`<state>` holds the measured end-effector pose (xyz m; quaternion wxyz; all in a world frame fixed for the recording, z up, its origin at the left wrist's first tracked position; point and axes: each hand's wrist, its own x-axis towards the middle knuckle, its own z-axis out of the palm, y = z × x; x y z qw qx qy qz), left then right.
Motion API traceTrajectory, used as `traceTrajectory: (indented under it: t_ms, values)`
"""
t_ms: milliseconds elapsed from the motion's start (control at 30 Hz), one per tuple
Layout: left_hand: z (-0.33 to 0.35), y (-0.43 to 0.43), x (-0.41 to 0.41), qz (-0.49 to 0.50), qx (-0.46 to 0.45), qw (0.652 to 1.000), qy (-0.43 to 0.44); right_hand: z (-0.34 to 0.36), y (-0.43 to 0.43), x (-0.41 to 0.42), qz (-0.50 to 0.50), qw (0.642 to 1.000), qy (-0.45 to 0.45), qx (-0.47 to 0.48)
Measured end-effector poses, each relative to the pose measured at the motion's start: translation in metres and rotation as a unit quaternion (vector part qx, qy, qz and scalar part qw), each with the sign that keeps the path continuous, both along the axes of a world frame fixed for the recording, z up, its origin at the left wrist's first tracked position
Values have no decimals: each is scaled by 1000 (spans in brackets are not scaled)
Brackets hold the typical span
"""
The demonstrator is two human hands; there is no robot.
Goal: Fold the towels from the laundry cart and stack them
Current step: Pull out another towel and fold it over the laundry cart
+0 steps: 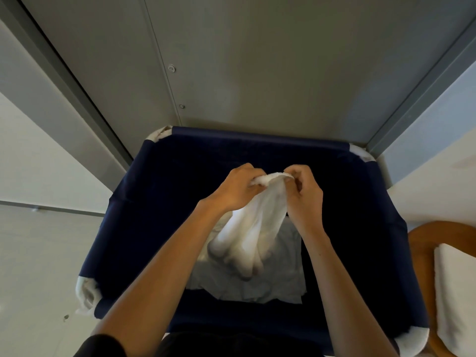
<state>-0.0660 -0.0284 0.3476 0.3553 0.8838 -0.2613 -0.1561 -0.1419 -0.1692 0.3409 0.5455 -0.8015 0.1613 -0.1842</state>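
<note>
A white towel (pixel 253 228) hangs bunched above the navy fabric laundry cart (pixel 134 228). My left hand (pixel 238 188) and my right hand (pixel 305 195) both pinch its top edge, close together, over the cart's middle. Its lower part dangles down into the cart. More pale laundry (pixel 280 276) lies crumpled at the bottom of the cart, partly hidden behind the hanging towel.
A wooden surface (pixel 422 243) at the right carries a folded white towel (pixel 456 300). Grey metal panels (pixel 257 60) rise behind the cart. White walls stand on both sides. White padding (pixel 86 292) shows at the cart's corners.
</note>
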Motion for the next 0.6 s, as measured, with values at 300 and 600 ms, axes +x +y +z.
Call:
traceTrajectory:
  t_ms: [300,600]
  values:
    - [8,-2,-5,65,-91,992,-55,-26,7,-4,52,981,-89,-166]
    - [13,-6,-10,84,-82,990,-72,-56,23,-5,85,954,180,-226]
